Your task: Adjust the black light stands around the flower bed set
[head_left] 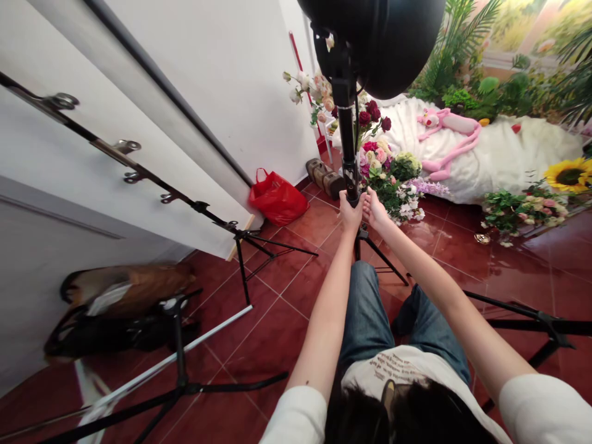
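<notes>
A black light stand [346,139] rises upright in front of me, with a large black lamp head [393,43] at its top. My left hand [350,213] is wrapped round the pole just below a thick collar. Close beside it, my right hand [374,208] is closed with its fingertips pinched at the right side of the same collar. Any knob between those fingers is hidden. Below my hands, the stand's legs [386,259] spread near my knees.
Left are a clamp-hung black stand [161,185], a red plastic bag [277,197], bags [129,296] and tripod legs [180,357]. More tripod legs [546,324] stand right. Beyond lie artificial flowers [379,163] and a pink plush toy [457,126] on white cloth [518,148].
</notes>
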Demonstrator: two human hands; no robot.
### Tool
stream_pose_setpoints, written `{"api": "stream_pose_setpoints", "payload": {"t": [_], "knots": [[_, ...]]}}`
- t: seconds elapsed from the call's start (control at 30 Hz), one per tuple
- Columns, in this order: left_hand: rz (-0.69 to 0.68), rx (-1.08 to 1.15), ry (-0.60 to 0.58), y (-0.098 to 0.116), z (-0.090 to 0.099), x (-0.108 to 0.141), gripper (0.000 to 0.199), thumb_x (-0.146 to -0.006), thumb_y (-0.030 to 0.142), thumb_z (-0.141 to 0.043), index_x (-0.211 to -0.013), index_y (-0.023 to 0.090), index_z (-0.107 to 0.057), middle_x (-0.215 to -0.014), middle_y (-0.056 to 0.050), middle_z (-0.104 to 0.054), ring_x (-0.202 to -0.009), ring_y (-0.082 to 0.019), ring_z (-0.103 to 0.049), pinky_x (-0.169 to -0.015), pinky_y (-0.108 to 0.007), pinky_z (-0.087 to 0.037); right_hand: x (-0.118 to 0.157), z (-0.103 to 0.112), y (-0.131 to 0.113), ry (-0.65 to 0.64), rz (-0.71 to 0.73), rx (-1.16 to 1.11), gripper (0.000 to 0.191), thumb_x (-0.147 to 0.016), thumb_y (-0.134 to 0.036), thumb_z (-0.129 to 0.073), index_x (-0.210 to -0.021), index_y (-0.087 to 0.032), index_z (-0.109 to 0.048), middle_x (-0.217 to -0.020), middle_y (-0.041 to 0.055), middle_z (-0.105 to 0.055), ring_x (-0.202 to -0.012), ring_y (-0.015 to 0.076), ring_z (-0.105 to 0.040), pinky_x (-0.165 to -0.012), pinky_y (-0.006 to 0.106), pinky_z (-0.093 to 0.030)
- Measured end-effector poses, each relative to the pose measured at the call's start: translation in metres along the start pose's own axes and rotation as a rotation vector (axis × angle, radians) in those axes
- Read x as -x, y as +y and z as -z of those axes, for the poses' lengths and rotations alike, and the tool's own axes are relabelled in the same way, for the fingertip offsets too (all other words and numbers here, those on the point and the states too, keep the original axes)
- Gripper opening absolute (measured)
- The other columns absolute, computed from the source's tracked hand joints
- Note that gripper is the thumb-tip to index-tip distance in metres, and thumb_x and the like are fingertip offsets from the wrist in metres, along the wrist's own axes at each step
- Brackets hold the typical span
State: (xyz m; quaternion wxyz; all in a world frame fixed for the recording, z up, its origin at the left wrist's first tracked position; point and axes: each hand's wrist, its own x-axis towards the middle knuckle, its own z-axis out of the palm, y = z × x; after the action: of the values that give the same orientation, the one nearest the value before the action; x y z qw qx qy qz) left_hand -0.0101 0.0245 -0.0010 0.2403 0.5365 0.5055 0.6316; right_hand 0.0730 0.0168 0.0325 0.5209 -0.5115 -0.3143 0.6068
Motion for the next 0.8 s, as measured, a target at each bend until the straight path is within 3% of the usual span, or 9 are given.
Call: {"api": "stream_pose_setpoints", "payload": {"t": [0.07, 0.2, 0.37, 0.5, 0.57, 0.63, 0.7, 0.8], "knots": [[-0.009, -0.021, 0.026, 0.001, -0.001, 0.000, 0.057, -0.077, 0.074, -0.058, -0.097, 0.022, -0.047, -0.086, -0.003, -0.064, -0.084, -0.018, -0.065, -0.080, -0.030, -0.051, 0.032, 0.023, 0.015, -0.006, -0.143, -0.172, 0.025, -0.095, -0.045, -0.048, -0.100, -0.023, -0.058, -0.079, 0.0000, -0.066, -0.062, 0.0098, -0.062, -0.070, 0.023, -0.055], [-0.030, -0.029, 0.046, 0.001, -0.004, 0.001, 0.055, -0.078, 0.073, -0.058, -0.098, 0.023, -0.048, -0.087, -0.003, -0.064, -0.086, -0.017, -0.065, -0.084, -0.029, -0.051, 0.103, 0.094, 0.057, -0.057, -0.282, -0.147, 0.020, -0.092, -0.033, -0.051, -0.106, -0.024, -0.062, -0.093, 0.0034, -0.073, -0.076, 0.0121, -0.071, -0.083, 0.027, -0.056], [0.035, -0.096, 0.186, -0.006, -0.013, 0.025, 0.053, -0.084, 0.063, -0.060, -0.112, 0.019, -0.050, -0.108, -0.012, -0.066, -0.107, -0.023, -0.065, -0.098, -0.036, -0.049, 0.190, 0.216, 0.104, 0.230, -0.329, -0.205, 0.017, -0.086, -0.028, -0.055, -0.100, -0.028, -0.065, -0.099, 0.0062, -0.075, -0.086, 0.0161, -0.075, -0.084, 0.031, -0.060], [0.267, -0.284, 0.274, -0.019, -0.036, 0.090, 0.042, -0.096, 0.032, -0.043, -0.132, 0.011, -0.041, -0.139, -0.028, -0.048, -0.138, -0.030, -0.048, -0.116, -0.047, -0.034, 0.259, 0.312, 0.122, 0.554, -0.221, -0.378, 0.017, -0.086, -0.024, -0.050, -0.091, -0.030, -0.065, -0.095, 0.0043, -0.074, -0.085, 0.0138, -0.075, -0.081, 0.028, -0.063], [0.447, -0.379, 0.212, -0.024, -0.057, 0.131, 0.048, -0.091, 0.020, -0.044, -0.137, 0.006, -0.036, -0.144, -0.034, -0.040, -0.144, -0.035, -0.039, -0.118, -0.054, -0.030, 0.291, 0.347, 0.120, 0.682, -0.145, -0.442, 0.018, -0.085, -0.022, -0.049, -0.088, -0.030, -0.065, -0.096, 0.0049, -0.074, -0.085, 0.0133, -0.075, -0.080, 0.027, -0.064], [0.525, -0.418, 0.075, -0.021, -0.088, 0.172, 0.053, -0.086, 0.017, -0.051, -0.136, 0.004, -0.037, -0.144, -0.035, -0.039, -0.145, -0.038, -0.037, -0.116, -0.055, -0.031, 0.317, 0.371, 0.112, 0.790, -0.075, -0.478, 0.018, -0.084, -0.021, -0.049, -0.086, -0.030, -0.065, -0.094, 0.0046, -0.074, -0.085, 0.0135, -0.075, -0.082, 0.028, -0.064], [0.484, -0.393, -0.117, -0.006, -0.128, 0.207, 0.050, -0.084, 0.018, -0.055, -0.132, 0.006, -0.043, -0.141, -0.032, -0.046, -0.141, -0.037, -0.042, -0.114, -0.053, -0.035, 0.337, 0.385, 0.099, 0.884, 0.002, -0.518, 0.019, -0.083, -0.021, -0.049, -0.084, -0.031, -0.064, -0.091, 0.0030, -0.074, -0.083, 0.0133, -0.075, -0.085, 0.029, -0.064], [0.288, -0.202, -0.447, 0.044, -0.199, 0.249, 0.036, -0.087, 0.023, -0.055, -0.121, 0.013, -0.051, -0.131, -0.022, -0.059, -0.131, -0.030, -0.054, -0.112, -0.049, -0.040, 0.358, 0.393, 0.076, 0.947, 0.137, -0.589, 0.018, -0.084, -0.024, -0.048, -0.083, -0.032, -0.065, -0.089, 0.0020, -0.074, -0.084, 0.0127, -0.074, -0.091, 0.031, -0.062]]}}
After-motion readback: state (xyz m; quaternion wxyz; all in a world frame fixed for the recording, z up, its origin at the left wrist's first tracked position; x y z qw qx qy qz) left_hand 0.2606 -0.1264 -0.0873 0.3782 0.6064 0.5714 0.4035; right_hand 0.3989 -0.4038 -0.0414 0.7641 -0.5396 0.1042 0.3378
